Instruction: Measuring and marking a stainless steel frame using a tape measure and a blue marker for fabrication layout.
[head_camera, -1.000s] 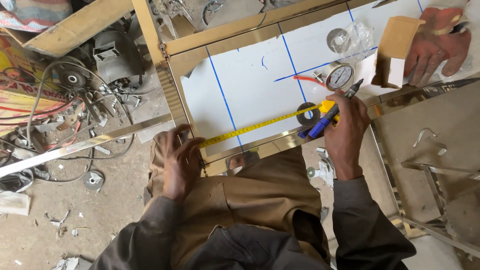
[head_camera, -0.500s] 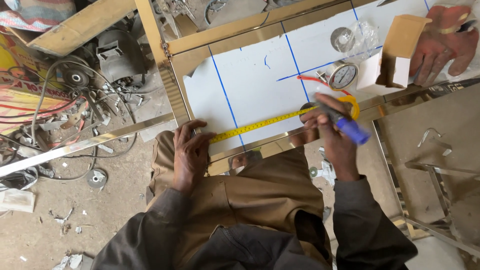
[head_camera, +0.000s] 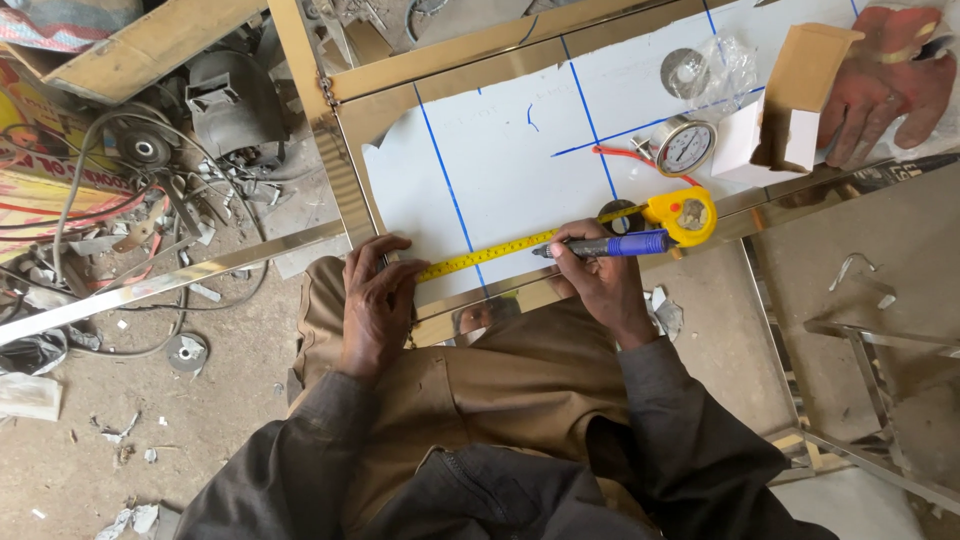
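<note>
A dusty grey concrete floor (head_camera: 110, 470) runs under the whole scene, littered with small white scraps and metal offcuts. At the left lies a tangle of dark cables (head_camera: 90, 200) beside a grimy grey electric motor (head_camera: 225, 95) and a round black pulley wheel (head_camera: 145, 148). A long shiny steel strip (head_camera: 150, 285) slants across the floor there, and a pale wooden plank (head_camera: 150, 45) sits at the upper left. On the right stands a polished steel tube frame (head_camera: 870, 350) over smoother grey ground. Daylight falls evenly, with soft shadows
</note>
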